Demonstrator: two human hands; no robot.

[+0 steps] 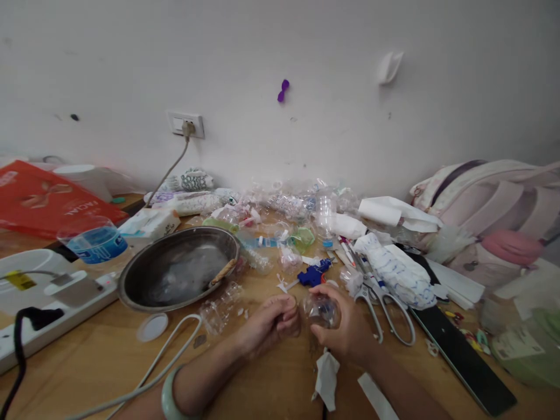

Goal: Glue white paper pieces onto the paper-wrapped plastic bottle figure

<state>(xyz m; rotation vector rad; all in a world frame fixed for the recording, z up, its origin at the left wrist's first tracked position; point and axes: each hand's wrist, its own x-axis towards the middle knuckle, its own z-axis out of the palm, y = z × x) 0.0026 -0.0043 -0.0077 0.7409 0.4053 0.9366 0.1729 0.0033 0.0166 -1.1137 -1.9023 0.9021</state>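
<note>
My right hand (347,326) is wrapped round a clear plastic bottle piece (321,309) with a rounded shape, thumb on the near side and fingers over the top. Just left of it, my left hand (275,321) is closed, its thumb pressed on the curled fingers; what they pinch, if anything, is hidden. Behind both hands lies a blue glue gun (314,273). White-handled scissors (385,303) rest to the right of my right hand. A crumpled white tissue (326,376) lies on the table below the bottle piece.
A dark metal pan (179,268) stands at left, beside a white power strip (94,291) with cables. Clear plastic bottles (324,216) and scraps crowd the back by the wall. At right lie a long dark flat bar (464,356) and a pale pink backpack (494,204).
</note>
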